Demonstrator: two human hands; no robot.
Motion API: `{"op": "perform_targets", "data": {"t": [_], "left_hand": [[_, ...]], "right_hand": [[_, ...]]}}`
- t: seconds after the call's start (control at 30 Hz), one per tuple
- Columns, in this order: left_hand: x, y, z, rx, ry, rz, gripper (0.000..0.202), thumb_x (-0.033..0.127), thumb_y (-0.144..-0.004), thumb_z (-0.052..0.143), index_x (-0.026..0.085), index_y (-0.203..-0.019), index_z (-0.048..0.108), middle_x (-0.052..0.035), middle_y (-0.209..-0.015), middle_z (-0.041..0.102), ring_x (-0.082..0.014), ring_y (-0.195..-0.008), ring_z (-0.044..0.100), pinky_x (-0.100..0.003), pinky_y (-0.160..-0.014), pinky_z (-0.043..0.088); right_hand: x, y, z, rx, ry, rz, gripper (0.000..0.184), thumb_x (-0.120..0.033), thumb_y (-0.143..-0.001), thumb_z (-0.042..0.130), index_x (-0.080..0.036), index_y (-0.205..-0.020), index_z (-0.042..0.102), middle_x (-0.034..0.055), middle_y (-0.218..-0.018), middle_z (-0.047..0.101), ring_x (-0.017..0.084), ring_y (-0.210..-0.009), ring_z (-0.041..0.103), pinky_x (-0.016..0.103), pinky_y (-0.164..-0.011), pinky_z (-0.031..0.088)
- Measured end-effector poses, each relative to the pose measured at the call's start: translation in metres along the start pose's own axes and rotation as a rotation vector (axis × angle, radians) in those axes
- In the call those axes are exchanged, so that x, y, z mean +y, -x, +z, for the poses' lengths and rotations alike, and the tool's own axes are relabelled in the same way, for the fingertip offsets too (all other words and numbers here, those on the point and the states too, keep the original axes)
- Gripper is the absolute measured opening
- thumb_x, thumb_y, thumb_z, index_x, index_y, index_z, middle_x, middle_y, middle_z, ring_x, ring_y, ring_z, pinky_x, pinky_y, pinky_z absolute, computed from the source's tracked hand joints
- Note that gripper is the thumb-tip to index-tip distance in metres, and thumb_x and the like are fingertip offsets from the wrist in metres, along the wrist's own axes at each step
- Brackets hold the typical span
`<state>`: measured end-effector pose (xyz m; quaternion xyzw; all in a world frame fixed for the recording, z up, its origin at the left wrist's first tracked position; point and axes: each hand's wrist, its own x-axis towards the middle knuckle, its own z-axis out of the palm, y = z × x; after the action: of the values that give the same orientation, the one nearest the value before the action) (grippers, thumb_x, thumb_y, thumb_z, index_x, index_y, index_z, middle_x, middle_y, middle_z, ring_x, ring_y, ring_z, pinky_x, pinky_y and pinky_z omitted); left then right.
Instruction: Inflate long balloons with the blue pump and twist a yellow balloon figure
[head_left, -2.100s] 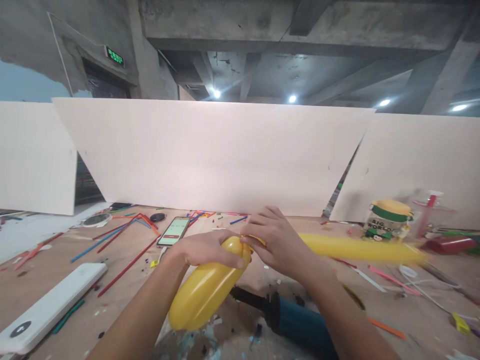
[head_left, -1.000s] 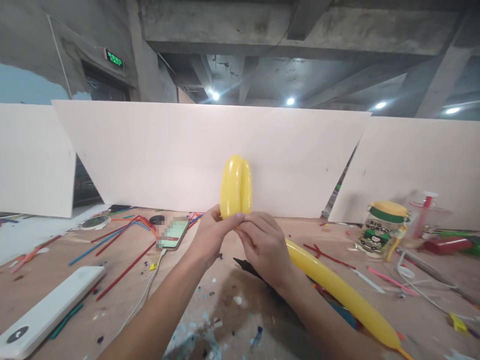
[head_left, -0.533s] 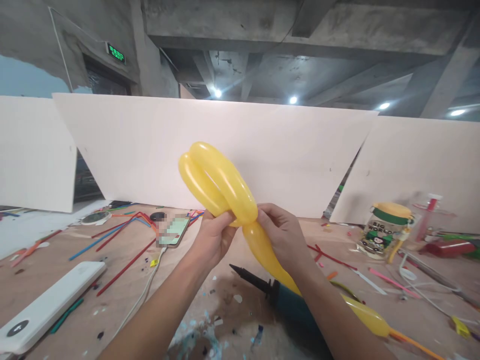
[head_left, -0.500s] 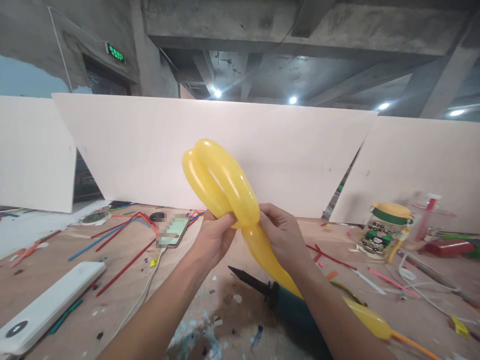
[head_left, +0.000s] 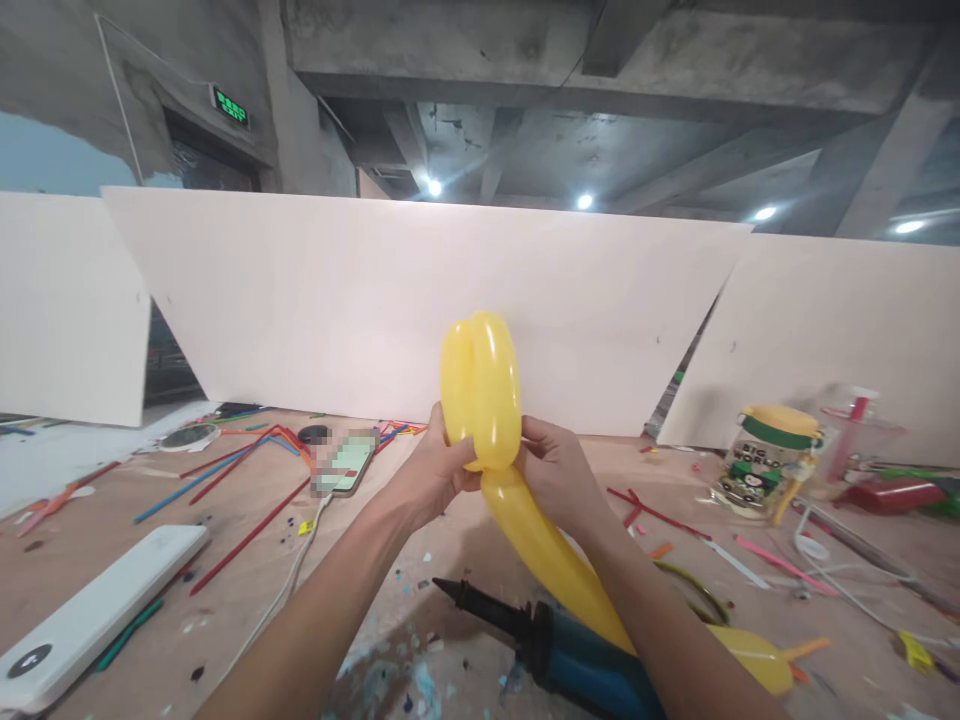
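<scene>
A long yellow modelling balloon (head_left: 496, 390) is bent into two upright bulges side by side, pinched together at a narrow joint. My left hand (head_left: 442, 460) is closed around the lower left of the bulges, thumb pressed near the joint. On the other side, my right hand (head_left: 556, 468) grips the balloon at that joint, its fingertips partly hidden behind it. From there the rest of the balloon runs down to the right, passes under my right forearm and ends in a thin uninflated tail. Below my hands lies a blue and black balloon pump (head_left: 555, 640), nozzle pointing left.
A white power bank (head_left: 105, 600) and a cabled phone (head_left: 349, 465) lie to the left, among several uninflated balloons (head_left: 251, 535). At right stand a jar with a yellow and green lid (head_left: 765, 465) and a red bottle (head_left: 892, 495). White boards (head_left: 420, 290) close off the back.
The bulges have swung from leaning left to standing upright, lower and further right. Both hands keep their grip near the joint. More of the pump shows.
</scene>
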<state>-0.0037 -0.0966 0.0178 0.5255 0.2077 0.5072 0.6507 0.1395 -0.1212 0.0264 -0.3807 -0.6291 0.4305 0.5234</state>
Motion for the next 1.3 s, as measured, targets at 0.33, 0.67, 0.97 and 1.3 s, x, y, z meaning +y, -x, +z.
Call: {"op": "perform_targets", "data": {"t": [0.33,0.67,0.97,1.3], "left_hand": [[-0.003,-0.002,-0.001,0.276,-0.740,0.532,0.010,0.020,-0.076,0.059,0.020,-0.083,0.066,-0.0014,-0.084,0.049,-0.0119,-0.074,0.047,-0.024,-0.063,0.042],[0.009,-0.003,-0.012,0.029,-0.621,0.296,0.012,0.025,-0.072,0.067,0.020,-0.079,0.076,-0.0045,-0.088,0.066,-0.0165,-0.079,0.056,-0.027,-0.070,0.043],[0.013,-0.001,-0.011,0.021,-0.689,0.207,0.020,0.026,-0.071,0.067,0.022,-0.088,0.076,-0.0065,-0.097,0.069,-0.0216,-0.087,0.061,-0.030,-0.074,0.048],[0.014,0.000,-0.011,-0.029,-0.659,0.169,0.017,0.027,-0.071,0.069,0.021,-0.085,0.076,-0.0057,-0.092,0.072,-0.0232,-0.089,0.062,-0.031,-0.075,0.048]], "right_hand": [[0.000,-0.003,-0.005,0.087,0.126,-0.069,0.017,-0.028,-0.076,0.060,-0.019,-0.086,0.070,-0.0014,-0.064,0.063,0.010,-0.050,0.048,0.021,-0.045,0.036],[-0.005,0.002,-0.002,0.116,0.308,-0.206,0.018,-0.024,-0.082,0.051,-0.019,-0.086,0.068,-0.0009,-0.068,0.061,0.012,-0.060,0.052,0.022,-0.054,0.040],[0.003,0.006,-0.007,0.162,0.750,-0.429,0.017,-0.015,-0.083,0.047,-0.019,-0.085,0.063,-0.0011,-0.064,0.059,0.012,-0.056,0.050,0.022,-0.054,0.037],[0.011,-0.004,-0.010,0.272,0.645,-0.763,0.019,-0.014,-0.079,0.051,-0.020,-0.075,0.068,0.0037,-0.075,0.059,0.013,-0.064,0.055,0.024,-0.056,0.043]]}}
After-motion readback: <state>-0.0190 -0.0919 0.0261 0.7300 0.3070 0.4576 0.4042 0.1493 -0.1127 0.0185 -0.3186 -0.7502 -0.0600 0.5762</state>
